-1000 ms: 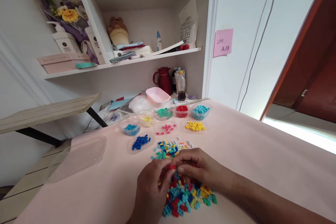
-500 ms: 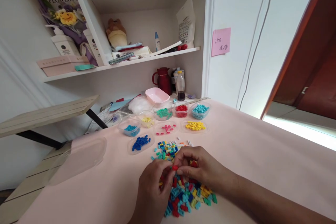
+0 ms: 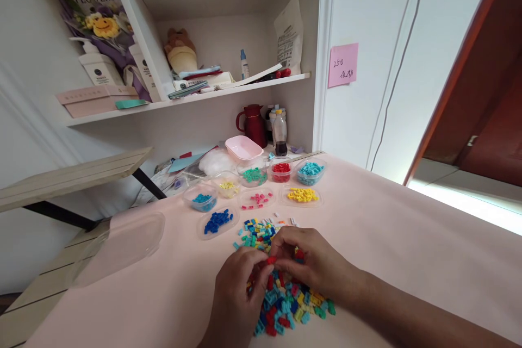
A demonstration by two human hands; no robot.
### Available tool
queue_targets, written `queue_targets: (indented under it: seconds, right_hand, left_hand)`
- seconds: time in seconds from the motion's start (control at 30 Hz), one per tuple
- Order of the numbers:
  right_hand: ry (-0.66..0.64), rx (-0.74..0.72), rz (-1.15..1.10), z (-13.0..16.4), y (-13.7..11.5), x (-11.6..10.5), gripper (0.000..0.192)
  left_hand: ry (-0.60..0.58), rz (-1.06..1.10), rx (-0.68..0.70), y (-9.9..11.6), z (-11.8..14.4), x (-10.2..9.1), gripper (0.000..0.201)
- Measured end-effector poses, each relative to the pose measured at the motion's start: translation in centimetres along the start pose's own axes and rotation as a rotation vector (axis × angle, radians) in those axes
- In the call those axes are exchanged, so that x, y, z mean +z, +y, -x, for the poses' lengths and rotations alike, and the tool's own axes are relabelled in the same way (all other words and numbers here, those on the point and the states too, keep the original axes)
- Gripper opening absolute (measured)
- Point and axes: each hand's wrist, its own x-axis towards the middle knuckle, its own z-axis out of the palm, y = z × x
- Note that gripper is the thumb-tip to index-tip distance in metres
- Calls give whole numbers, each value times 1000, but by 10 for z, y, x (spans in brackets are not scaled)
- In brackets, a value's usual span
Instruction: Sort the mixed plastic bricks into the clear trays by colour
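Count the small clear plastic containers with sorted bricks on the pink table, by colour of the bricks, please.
Blue bricks in clear plastic containers: 2
Yellow brick containers: 2
Green brick container: 1
Red brick container: 1
Light blue brick container: 1
Pink brick container: 1
Total: 8

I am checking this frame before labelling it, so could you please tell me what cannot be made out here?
- Head view: the red brick between the left hand and right hand is mostly covered by fingertips; its shape is unclear.
- The mixed brick pile is partly hidden under both hands.
- The pink sticky note: its handwriting is too small to read fully.
- The right forearm is cut off by the bottom edge.
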Motion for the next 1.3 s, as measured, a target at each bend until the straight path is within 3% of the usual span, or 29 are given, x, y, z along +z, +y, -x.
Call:
queue_targets:
  seconds: [0.27, 0.43, 0.6, 1.3]
  right_hand:
    - [12, 9, -69, 1, -4, -1, 3]
    - [-4, -20, -19, 2, -3, -2, 9]
    - [-2, -40, 24, 2, -1, -2, 6]
    - [10, -96, 60, 2, -1, -2, 6]
  left_hand:
    - [27, -11, -28, -1, 4, 1, 9]
    - [71, -16, -109, 1, 5, 2, 26]
    - [47, -11, -55, -1, 5, 3, 14]
    - [-16, 63, -135, 4, 4, 1, 5]
